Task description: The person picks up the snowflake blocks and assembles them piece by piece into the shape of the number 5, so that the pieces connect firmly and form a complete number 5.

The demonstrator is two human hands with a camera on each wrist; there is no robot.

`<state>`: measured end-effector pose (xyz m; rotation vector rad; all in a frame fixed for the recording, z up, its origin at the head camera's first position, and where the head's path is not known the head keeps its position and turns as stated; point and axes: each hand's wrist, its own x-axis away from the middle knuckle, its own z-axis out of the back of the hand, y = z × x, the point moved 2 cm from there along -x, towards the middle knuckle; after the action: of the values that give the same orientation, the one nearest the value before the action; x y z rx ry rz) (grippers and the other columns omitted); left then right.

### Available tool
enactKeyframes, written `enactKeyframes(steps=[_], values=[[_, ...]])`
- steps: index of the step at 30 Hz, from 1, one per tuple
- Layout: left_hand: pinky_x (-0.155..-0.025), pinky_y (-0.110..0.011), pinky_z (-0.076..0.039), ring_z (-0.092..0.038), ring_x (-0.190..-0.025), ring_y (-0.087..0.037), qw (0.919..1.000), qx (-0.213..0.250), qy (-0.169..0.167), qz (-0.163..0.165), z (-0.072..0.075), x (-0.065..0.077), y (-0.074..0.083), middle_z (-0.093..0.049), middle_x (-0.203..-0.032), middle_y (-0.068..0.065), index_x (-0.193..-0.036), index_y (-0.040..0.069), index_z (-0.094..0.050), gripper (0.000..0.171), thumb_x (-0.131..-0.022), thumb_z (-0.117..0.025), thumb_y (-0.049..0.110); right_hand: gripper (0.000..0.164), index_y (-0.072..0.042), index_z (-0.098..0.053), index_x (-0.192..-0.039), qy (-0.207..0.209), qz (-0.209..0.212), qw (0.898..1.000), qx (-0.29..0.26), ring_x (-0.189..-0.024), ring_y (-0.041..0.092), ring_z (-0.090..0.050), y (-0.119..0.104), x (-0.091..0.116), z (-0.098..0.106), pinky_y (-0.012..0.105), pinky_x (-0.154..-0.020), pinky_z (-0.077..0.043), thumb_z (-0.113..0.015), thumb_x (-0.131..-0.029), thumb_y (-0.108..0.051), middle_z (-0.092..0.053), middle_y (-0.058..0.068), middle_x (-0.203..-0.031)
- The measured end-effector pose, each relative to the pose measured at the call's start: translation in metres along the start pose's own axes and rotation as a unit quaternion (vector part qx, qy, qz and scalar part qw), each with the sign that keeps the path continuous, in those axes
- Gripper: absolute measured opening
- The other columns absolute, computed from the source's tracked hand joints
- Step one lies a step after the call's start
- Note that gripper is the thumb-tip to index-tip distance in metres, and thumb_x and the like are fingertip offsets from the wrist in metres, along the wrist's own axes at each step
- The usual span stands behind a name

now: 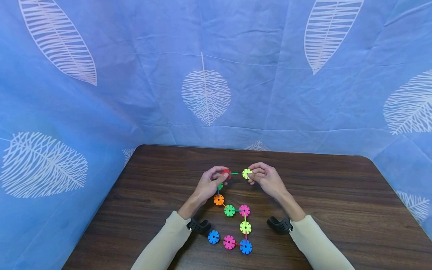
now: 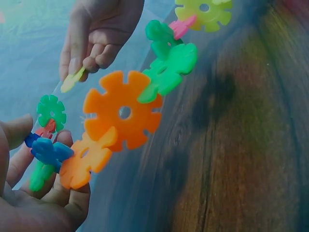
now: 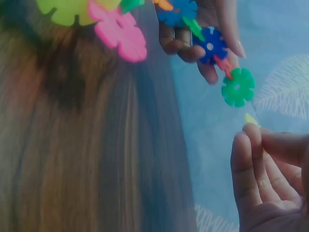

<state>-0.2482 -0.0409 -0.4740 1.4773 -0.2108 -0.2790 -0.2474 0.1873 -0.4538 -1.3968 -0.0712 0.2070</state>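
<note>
A chain of notched, flower-shaped plastic discs bends across the table, with an orange disc [image 1: 218, 200], a green disc [image 1: 229, 210] and a pink disc [image 1: 244, 210] along it. My left hand [image 1: 207, 184] grips the chain near its far end, beside a red disc [image 1: 226, 172]. Beyond these fingers sticks out a green end disc [image 2: 51, 112], seen edge-on from the head. Between thumb and fingers my right hand [image 1: 269, 180] pinches a yellow disc [image 1: 246, 173], level with that end and a small gap away. In the right wrist view the fingers mostly hide this yellow disc.
Nearer the body, the chain runs through a second yellow disc [image 1: 245, 227], a blue disc [image 1: 245, 247] and another pink disc [image 1: 229, 242]. Left of these lies another blue disc [image 1: 213, 237]. Behind the dark wooden table [image 1: 320, 195] hangs a blue leaf-patterned cloth [image 1: 249, 93].
</note>
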Motion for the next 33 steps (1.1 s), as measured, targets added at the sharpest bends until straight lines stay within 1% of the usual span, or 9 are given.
enactKeyframes(steps=[3, 7, 9, 13, 17, 21, 27, 30, 33], values=[[-0.086, -0.037, -0.053, -0.067, -0.097, -0.041, 1.0, 0.004, -0.002, 0.0, -0.0018, -0.0005, -0.0002, -0.069, -0.116, -0.023, -0.131, 0.005, -0.059, 0.034, -0.101, -0.058, 0.022, 0.023, 0.01, -0.057, -0.114, 0.0, 0.0, 1.0, -0.003, -0.077, 0.027, -0.069, -0.0011, -0.002, -0.0052, 0.045, -0.075, -0.059, -0.064, -0.093, 0.003, -0.065, 0.022, -0.094], [-0.091, -0.047, -0.052, -0.067, -0.098, -0.045, 0.9998, 0.017, -0.006, -0.003, -0.0039, -0.0004, -0.0004, -0.068, -0.118, -0.026, -0.131, 0.006, -0.059, 0.031, -0.102, -0.057, 0.016, 0.023, 0.01, -0.057, -0.115, 0.0, 0.0, 1.0, 0.003, -0.079, 0.031, -0.07, -0.0022, -0.0028, -0.0079, 0.047, -0.076, -0.058, -0.064, -0.093, 0.002, -0.065, 0.025, -0.095], [-0.092, -0.049, -0.052, -0.066, -0.098, -0.047, 0.9997, 0.023, -0.008, -0.006, -0.0044, -0.0002, -0.0001, -0.067, -0.118, -0.027, -0.132, 0.005, -0.059, 0.031, -0.102, -0.056, 0.014, 0.023, 0.009, -0.058, -0.115, 0.001, 0.001, 1.0, 0.007, -0.08, 0.032, -0.069, -0.0026, -0.0027, -0.0081, 0.047, -0.075, -0.058, -0.064, -0.094, 0.002, -0.065, 0.024, -0.095], [-0.087, -0.049, -0.055, -0.067, -0.098, -0.046, 0.9996, 0.027, -0.01, -0.007, -0.0041, 0.0005, 0.001, -0.067, -0.116, -0.028, -0.131, 0.006, -0.06, 0.032, -0.101, -0.058, 0.014, 0.022, 0.009, -0.059, -0.115, 0.005, 0.007, 1.0, 0.009, -0.08, 0.033, -0.069, -0.0033, -0.0022, -0.0075, 0.044, -0.074, -0.059, -0.063, -0.094, 0.002, -0.066, 0.023, -0.094], [-0.083, -0.047, -0.058, -0.067, -0.098, -0.044, 0.9994, 0.031, -0.014, -0.005, -0.0033, 0.0004, 0.0021, -0.068, -0.116, -0.027, -0.131, 0.008, -0.062, 0.032, -0.101, -0.059, 0.017, 0.022, 0.008, -0.06, -0.115, 0.015, 0.01, 1.0, 0.007, -0.079, 0.032, -0.07, -0.0039, -0.0008, -0.006, 0.045, -0.074, -0.059, -0.062, -0.094, 0.003, -0.067, 0.021, -0.093], [-0.082, -0.044, -0.058, -0.068, -0.097, -0.043, 0.9993, 0.033, -0.012, -0.007, -0.0028, 0.0003, 0.0031, -0.068, -0.116, -0.027, -0.131, 0.006, -0.061, 0.033, -0.1, -0.06, 0.018, 0.021, 0.007, -0.061, -0.115, 0.017, 0.013, 1.0, 0.002, -0.08, 0.033, -0.07, -0.0043, 0.0, -0.0052, 0.045, -0.075, -0.059, -0.062, -0.094, 0.003, -0.067, 0.018, -0.093], [-0.081, -0.04, -0.059, -0.067, -0.098, -0.044, 0.9993, 0.038, -0.002, -0.003, -0.0045, 0.0013, 0.0054, -0.068, -0.113, -0.028, -0.129, 0.006, -0.063, 0.033, -0.098, -0.063, 0.018, 0.02, 0.006, -0.061, -0.115, 0.008, 0.026, 1.0, 0.013, -0.082, 0.039, -0.069, -0.0034, 0.0001, -0.0082, 0.039, -0.072, -0.059, -0.062, -0.095, 0.002, -0.068, 0.017, -0.092], [-0.082, -0.041, -0.059, -0.066, -0.099, -0.045, 0.9989, 0.047, 0.007, -0.002, -0.0064, 0.0016, 0.007, -0.068, -0.112, -0.029, -0.13, 0.006, -0.063, 0.034, -0.098, -0.064, 0.018, 0.019, 0.005, -0.062, -0.114, 0.014, 0.03, 0.999, 0.021, -0.081, 0.037, -0.069, -0.0032, 0.0011, -0.0097, 0.038, -0.071, -0.059, -0.063, -0.095, 0.001, -0.068, 0.017, -0.092], [-0.084, -0.043, -0.058, -0.066, -0.1, -0.045, 0.9985, 0.051, 0.022, 0.0, -0.0078, 0.002, 0.008, -0.07, -0.111, -0.025, -0.13, 0.006, -0.064, 0.035, -0.096, -0.065, 0.017, 0.019, 0.005, -0.064, -0.112, 0.024, 0.033, 0.999, 0.023, -0.081, 0.035, -0.07, -0.0028, 0.0019, -0.0101, 0.039, -0.072, -0.059, -0.065, -0.095, -0.003, -0.07, 0.018, -0.092]])
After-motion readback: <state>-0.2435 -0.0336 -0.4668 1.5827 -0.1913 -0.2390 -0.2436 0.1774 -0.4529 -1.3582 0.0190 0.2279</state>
